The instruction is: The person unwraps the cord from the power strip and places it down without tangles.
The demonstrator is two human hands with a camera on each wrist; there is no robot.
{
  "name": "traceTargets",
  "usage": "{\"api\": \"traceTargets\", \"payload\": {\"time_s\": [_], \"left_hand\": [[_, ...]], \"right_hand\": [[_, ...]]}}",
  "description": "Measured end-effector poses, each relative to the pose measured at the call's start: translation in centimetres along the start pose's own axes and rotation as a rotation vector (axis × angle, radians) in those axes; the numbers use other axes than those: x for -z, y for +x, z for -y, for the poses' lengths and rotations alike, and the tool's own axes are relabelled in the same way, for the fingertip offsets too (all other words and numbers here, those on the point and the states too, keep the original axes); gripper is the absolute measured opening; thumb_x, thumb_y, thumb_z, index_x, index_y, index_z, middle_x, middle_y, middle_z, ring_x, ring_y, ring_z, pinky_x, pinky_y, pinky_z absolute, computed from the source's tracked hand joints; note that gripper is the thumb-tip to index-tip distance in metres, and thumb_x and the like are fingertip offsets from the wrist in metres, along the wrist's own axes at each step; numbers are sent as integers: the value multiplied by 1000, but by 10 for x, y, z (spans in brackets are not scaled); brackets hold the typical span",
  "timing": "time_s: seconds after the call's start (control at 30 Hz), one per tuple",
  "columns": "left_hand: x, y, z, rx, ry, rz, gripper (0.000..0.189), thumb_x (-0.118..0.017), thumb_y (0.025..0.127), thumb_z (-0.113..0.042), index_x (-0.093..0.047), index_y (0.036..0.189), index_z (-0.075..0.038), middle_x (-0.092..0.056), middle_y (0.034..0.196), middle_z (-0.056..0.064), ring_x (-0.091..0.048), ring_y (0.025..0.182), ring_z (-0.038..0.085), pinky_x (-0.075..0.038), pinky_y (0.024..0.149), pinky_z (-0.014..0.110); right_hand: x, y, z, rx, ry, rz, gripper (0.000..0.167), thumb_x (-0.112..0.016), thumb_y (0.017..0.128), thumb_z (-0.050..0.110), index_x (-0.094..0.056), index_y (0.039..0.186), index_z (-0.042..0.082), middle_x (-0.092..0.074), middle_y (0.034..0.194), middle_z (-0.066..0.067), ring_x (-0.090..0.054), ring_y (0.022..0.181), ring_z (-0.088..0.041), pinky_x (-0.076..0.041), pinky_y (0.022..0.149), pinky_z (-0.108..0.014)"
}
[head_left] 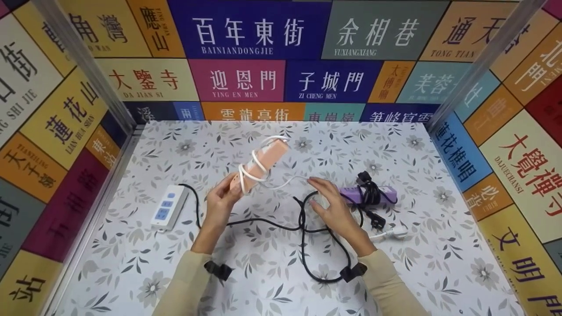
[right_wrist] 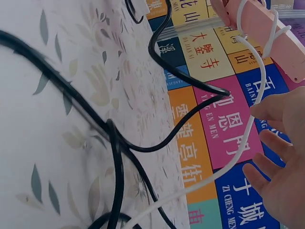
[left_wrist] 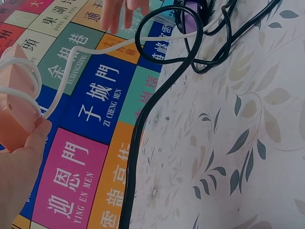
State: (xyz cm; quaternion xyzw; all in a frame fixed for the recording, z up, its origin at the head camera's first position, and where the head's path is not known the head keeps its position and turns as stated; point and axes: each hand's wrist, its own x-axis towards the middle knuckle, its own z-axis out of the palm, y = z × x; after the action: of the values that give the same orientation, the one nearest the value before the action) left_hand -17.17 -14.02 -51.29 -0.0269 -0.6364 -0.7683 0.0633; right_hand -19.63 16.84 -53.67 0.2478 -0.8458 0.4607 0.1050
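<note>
Left hand [head_left: 221, 199], centre of the frame, and it has a firm hold: fingers and thumb curled round the lower end of the pink power strip [head_left: 275, 154], which tilts up towards the upper right, clear of the table. Round its body go loose turns of white cord [head_left: 260, 163], and a free length swings away to the right. Over there, right of centre, the right hand [head_left: 332, 210] hangs loose, fingers spread and relaxed, the cord running right by the fingertips; no real grip on it that I can see. That's a weak point: with nothing pinching the line, it could slip away and the slack turns could slide off the strip's upper end in a tangle.

Below that right hand, trouble waiting! A black cable [head_left: 252, 220] sweeps across from the white power strip [head_left: 169, 207] at left and piles into loops at lower centre right. The white cord passes over this area, apparently towards the white plug [head_left: 397, 231] at right; a hard pull could snag plug on loop and drag the white strip along. Just behind the hand, the purple power strip [head_left: 388, 193] wears its own black bundle [head_left: 372, 193], a black plug [head_left: 376, 220] poking out below, one more hook for a trailing cord to catch on.
</note>
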Motion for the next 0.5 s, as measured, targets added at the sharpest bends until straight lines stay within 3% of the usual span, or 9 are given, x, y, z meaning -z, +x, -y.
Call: {"api": "traceTargets", "payload": {"time_s": [0.27,0.5], "left_hand": [[-2,0,1,-5,-19,-7,50,-56,98,-7,-46,145,8,-54,138,29,-62,111,10,-54,96,20],[-4,1,-1,37,-44,-1,54,-55,98,-9,-40,147,9,-49,143,31,-60,115,10,-53,97,20]], "right_hand": [[-10,18,2,147,-68,2,57,-69,89,0,-54,144,6,-49,149,-14,-41,137,-35,-39,111,-55],[-17,27,-3,183,-175,37,54,-68,92,8,-54,144,9,-54,143,-16,-44,133,-37,-37,112,-57]]}}
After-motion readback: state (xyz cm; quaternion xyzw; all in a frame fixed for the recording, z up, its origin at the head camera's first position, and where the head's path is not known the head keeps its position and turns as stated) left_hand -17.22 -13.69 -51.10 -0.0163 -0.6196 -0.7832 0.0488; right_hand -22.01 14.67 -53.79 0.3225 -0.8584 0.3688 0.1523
